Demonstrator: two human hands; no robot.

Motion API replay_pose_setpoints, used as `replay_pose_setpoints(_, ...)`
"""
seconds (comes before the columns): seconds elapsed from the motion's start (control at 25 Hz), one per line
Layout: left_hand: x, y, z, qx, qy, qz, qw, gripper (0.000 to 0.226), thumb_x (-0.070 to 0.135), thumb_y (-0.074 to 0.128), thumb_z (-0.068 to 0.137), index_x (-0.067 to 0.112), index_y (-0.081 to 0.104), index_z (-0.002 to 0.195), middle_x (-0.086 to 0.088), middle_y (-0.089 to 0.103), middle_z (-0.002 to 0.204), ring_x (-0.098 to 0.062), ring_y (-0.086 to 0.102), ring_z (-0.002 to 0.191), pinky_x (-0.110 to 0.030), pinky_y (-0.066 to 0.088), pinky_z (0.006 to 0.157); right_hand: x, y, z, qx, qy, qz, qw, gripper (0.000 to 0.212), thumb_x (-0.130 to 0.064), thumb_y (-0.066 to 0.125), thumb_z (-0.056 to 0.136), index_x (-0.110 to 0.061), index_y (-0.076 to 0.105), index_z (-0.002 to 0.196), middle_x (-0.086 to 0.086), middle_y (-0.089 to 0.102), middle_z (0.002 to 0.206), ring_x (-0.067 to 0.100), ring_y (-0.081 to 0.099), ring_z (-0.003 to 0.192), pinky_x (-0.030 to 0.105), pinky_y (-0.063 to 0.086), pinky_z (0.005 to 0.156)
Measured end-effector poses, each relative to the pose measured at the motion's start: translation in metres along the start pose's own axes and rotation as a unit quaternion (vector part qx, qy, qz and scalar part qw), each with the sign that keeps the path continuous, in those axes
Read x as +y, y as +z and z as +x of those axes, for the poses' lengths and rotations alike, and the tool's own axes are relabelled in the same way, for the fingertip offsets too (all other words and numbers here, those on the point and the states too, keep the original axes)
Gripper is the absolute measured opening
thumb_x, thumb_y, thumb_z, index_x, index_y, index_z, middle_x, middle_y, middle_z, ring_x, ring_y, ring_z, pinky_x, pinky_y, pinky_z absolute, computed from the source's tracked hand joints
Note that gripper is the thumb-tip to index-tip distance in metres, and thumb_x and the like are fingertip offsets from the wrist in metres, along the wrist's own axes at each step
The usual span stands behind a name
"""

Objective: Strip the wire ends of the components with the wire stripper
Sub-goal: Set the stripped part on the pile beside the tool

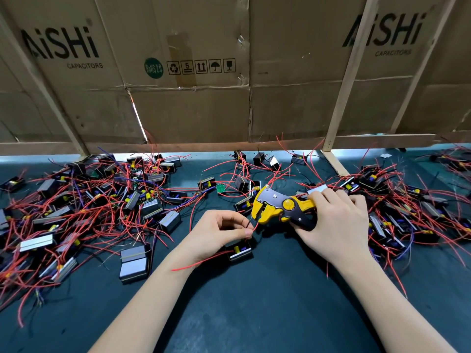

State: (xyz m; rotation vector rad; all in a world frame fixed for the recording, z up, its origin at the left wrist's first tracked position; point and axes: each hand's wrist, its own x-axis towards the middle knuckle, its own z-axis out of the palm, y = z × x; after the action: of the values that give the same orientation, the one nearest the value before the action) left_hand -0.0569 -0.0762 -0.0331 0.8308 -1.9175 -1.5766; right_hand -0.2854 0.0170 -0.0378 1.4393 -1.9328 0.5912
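The wire [255, 226], pinched by the left hand [221, 231] at the stripper [277, 207] gripped in the right hand [339, 220], may slip out if fed crooked.

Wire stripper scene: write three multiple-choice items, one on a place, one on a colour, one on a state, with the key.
1. Where is the wire stripper?
A. In the right hand
B. Lying on the mat
C. In the left hand

2. What colour is the wire reaching the stripper's head?
A. Green
B. Red
C. White

3. What is the left hand doing?
A. Resting flat
B. Pointing
C. Pinching wires

Key: 1 A, its fingers wrap the handles. 2 B, a red lead meets the yellow head. 3 C, thumb and forefinger close on the leads.
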Motion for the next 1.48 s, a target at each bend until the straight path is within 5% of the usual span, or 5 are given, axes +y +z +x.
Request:
replay_pose_setpoints(0.6,-0.001,0.000,0.001,0.006,0.021,0.000,1.000,0.014,0.005,0.073,0.084,0.018,0.072,0.079,-0.001,0.066,0.072,-0.008,0.055,0.063,-0.014,0.042,0.059,-0.001,-0.010,0.003,-0.015,-0.009,0.038,0.999,0.047,-0.058,0.067,0.061,-0.016,0.064,0.082,0.000,0.063,0.075,0.030,0.059,0.070,0.038,0.033,0.070)
replay_pose_setpoints(0.8,-0.001,0.000,0.001,0.011,0.022,-0.005,1.000,0.015,0.004,0.073,0.084,0.018,0.072,0.079,0.000,0.066,0.071,-0.007,0.056,0.063,-0.013,0.043,0.059,-0.001,-0.013,0.003,-0.024,-0.006,0.049,0.998,0.043,-0.047,0.087,0.053,-0.015,0.065,0.071,0.002,0.060,0.061,0.030,0.059,0.059,0.036,0.036,0.064)
replay_pose_setpoints(1.2,-0.003,-0.003,0.002,0.010,0.023,-0.014,1.000,0.010,0.003,0.072,0.085,0.013,0.071,0.084,0.000,0.069,0.074,-0.009,0.063,0.071,-0.017,0.051,0.071,-0.008,-0.016,0.002,-0.018,0.015,0.058,0.998,0.048,-0.043,0.093,0.048,-0.012,0.057,0.050,0.007,0.054,0.045,0.032,0.056,0.042,0.025,0.031,0.049)
replay_pose_setpoints(1.48,0.003,-0.003,-0.002,-0.005,0.014,0.041,0.999,0.013,0.013,0.079,0.081,0.009,0.069,0.088,-0.001,0.068,0.078,-0.008,0.061,0.071,-0.018,0.048,0.071,-0.002,-0.013,0.005,0.081,0.025,0.046,0.995,0.050,-0.057,0.069,0.068,-0.015,0.068,0.096,0.003,0.063,0.084,0.032,0.058,0.081,0.041,0.036,0.077)
